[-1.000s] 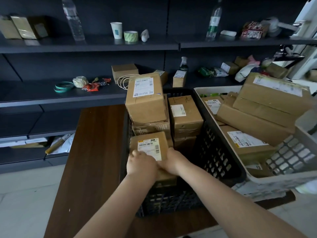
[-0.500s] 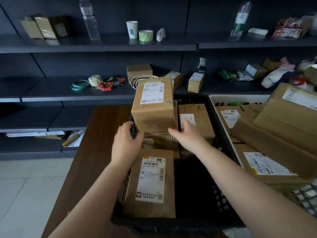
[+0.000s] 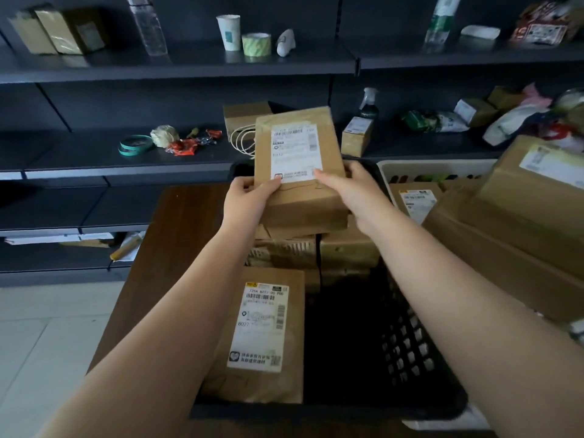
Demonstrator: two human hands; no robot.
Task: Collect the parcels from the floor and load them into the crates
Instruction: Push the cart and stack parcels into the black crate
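Nearest me, one labelled parcel [image 3: 262, 336] already lies flat in the black crate [image 3: 407, 352] on the table [image 3: 177, 235]. Beyond, my left hand [image 3: 245, 202] and right hand [image 3: 354, 192] grip the top parcel [image 3: 297, 165] on the crate's rear stack. The white crate [image 3: 392, 167] looks full; any parcels left on the floor are out of view.

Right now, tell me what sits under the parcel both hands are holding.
Under the held parcel are stacked brown parcels at the far end of the black crate. How many lie beneath is hidden by the parcel and both hands.

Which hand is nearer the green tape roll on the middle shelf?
Left. The left hand grips the lifted parcel's left edge, toward the green tape roll; the right hand holds its far side.
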